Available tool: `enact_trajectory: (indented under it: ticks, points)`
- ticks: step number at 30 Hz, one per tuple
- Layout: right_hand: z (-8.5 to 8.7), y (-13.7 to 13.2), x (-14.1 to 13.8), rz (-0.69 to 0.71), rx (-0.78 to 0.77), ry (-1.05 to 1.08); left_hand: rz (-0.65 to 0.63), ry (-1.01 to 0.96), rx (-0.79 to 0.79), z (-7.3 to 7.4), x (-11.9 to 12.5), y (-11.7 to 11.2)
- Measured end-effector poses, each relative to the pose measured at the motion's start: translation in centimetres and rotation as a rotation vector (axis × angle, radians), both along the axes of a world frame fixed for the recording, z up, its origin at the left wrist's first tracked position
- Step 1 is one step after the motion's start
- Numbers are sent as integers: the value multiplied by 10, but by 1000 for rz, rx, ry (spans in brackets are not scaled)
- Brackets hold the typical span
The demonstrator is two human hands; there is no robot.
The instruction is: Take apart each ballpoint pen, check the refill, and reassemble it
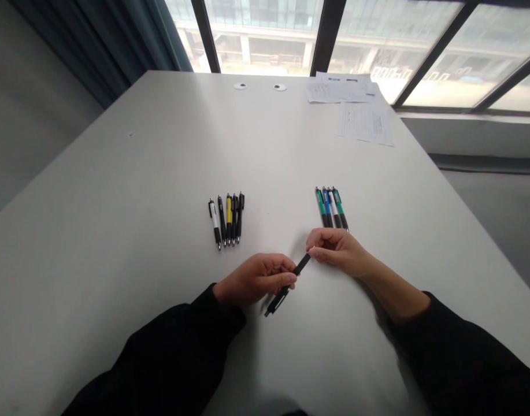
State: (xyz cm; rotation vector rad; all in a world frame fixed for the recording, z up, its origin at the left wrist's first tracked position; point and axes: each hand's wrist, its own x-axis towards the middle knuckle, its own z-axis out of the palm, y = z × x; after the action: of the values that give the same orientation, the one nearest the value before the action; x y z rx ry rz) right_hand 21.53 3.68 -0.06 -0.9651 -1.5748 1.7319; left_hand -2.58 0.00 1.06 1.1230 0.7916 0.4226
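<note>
A black pen [280, 299] slants between my two hands above the white table [160, 173], its clip end toward me. My left hand [260, 277] grips the barrel near its middle between thumb and fingers. The fingertips of my right hand [334, 248] pinch the pen's tip end. Just beyond my right hand lies a row of several pens with green, blue and white barrels [329, 207]; the hand partly covers their lower ends. To the left is another row of several pens, mostly black [240, 218], with one yellow pen [229, 214] and one white pen [214, 218].
Printed papers [364, 122] lie at the far right corner of the table. Two white oval pieces with dark spots [280, 87] sit along the far edge. Behind are windows [265, 34] and a blue-grey curtain [130, 40].
</note>
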Motion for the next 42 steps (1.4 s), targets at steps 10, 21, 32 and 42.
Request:
enact_trajectory:
  ticks: [10,21,32,42]
  points:
    - [-3,-2,0,1,50,41,-8,17,49,1,0,1]
    - [-2,-5,-2,-21,63,-54,1,11,32,1,0,1]
    - [-1,-7,-2,-22,69,-51,16,0,25,2,1,1]
    - [1,-7,-2,-6,117,-104,32,-21,-4,-1,1,0]
